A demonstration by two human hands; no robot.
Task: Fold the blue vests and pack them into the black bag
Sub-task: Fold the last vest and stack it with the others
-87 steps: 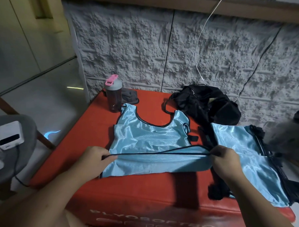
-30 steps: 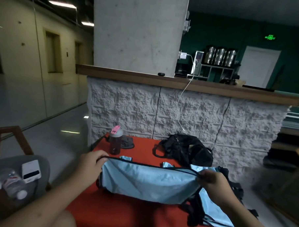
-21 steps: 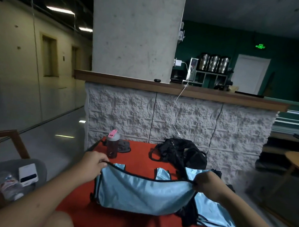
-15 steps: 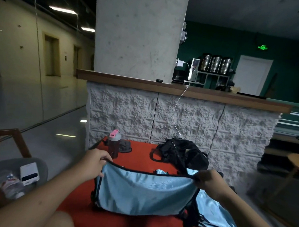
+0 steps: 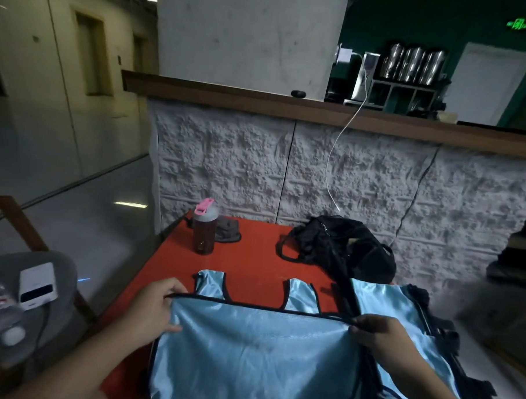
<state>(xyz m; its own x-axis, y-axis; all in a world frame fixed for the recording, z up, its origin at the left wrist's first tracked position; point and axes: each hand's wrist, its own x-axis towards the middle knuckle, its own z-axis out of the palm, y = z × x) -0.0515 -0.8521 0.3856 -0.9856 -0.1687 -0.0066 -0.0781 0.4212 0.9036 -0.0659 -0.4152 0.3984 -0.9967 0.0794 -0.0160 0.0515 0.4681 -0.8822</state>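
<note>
A light blue vest with black trim lies on the red box, its lower half folded up over the body so that two shoulder straps stick out beyond the fold. My left hand pinches the black hem at the left corner. My right hand pinches the same hem at the right corner. A second blue vest lies under my right forearm among black straps. The black bag sits crumpled at the back right of the box.
A dark bottle with a pink lid and a grey cloth stand at the back left. A grey chair on the left holds a white power bank and a plastic bottle. A white stone counter rises behind.
Both hands carried the hem up off the box and then forward and down, laying the lower half over the vest. The view tipped up to the room and back down.
</note>
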